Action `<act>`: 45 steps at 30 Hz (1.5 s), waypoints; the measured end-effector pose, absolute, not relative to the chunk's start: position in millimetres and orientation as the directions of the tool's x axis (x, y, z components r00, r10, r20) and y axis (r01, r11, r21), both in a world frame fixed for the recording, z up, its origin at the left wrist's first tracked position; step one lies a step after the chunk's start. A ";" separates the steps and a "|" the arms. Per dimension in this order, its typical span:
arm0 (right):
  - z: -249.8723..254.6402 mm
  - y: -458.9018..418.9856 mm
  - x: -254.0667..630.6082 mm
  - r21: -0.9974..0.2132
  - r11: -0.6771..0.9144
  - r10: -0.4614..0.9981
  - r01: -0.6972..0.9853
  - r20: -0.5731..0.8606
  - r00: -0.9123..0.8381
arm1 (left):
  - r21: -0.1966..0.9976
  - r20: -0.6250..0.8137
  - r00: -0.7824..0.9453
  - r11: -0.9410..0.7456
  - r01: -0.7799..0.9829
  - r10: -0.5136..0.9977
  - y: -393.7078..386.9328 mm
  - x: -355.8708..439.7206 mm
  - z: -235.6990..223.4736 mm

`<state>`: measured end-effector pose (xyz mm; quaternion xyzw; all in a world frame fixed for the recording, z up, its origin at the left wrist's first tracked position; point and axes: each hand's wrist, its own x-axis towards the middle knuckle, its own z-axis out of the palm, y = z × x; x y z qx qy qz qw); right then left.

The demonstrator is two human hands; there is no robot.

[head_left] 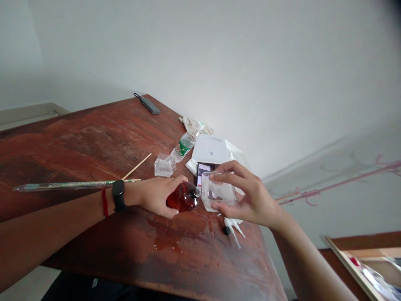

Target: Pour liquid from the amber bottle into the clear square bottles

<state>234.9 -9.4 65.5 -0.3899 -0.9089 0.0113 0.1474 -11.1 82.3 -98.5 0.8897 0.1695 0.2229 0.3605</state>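
Note:
My left hand (158, 195) is wrapped round a dark amber bottle (187, 200), which has a clear narrow mouth pointing right. Fingers and thumb of my right hand (250, 194) grip a clear plastic container (224, 193), tilted with one end close to the bottle's mouth. Whether the two touch is unclear. Below the container lie white pointed nozzles (233, 228) and a small black cap (227, 230). Spilled liquid (167, 238) wets the wood in front of the bottle. Behind the hands rests a phone (203, 169) with its screen lit, partly covered.
A second clear container (164, 165) stands beside a plastic water bottle (184, 146) with a green label. Further back are a white box (210, 149), a crumpled cloth (189, 124) and a grey device (150, 105). A thin stick (138, 165) and a long clear-wrapped packet (69, 185) lie left.

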 end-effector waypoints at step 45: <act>78.9 7.1 211.9 -0.157 0.664 0.748 0.731 0.152 -0.646 | 0.806 0.120 0.884 -0.564 0.179 0.452 93.3 -16.2 -88.6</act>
